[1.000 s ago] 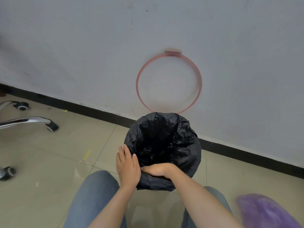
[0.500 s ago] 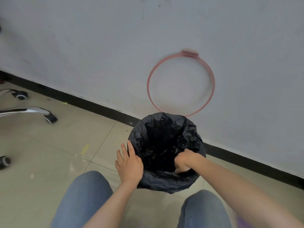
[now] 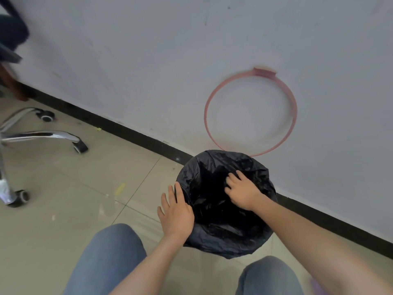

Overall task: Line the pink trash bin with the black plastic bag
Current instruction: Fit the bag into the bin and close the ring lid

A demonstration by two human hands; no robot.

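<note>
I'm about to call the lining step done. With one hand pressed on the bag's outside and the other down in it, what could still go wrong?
1. The right hand is pushing down inside the black plastic bag; that pull could drag the folded-over edge off the bin's rim.
2. Fingers pressing into thin crumpled film might tear it.
3. The pink ring leans tilted on the wall right behind the bin; a nudge could topple it. The left hand only rests flat against the side.

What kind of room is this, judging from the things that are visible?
Probably an office or workroom. A swivel chair's chrome base with casters stands on a tiled floor, beside a plain white wall with a black baseboard. Nothing in view shows more.
</note>
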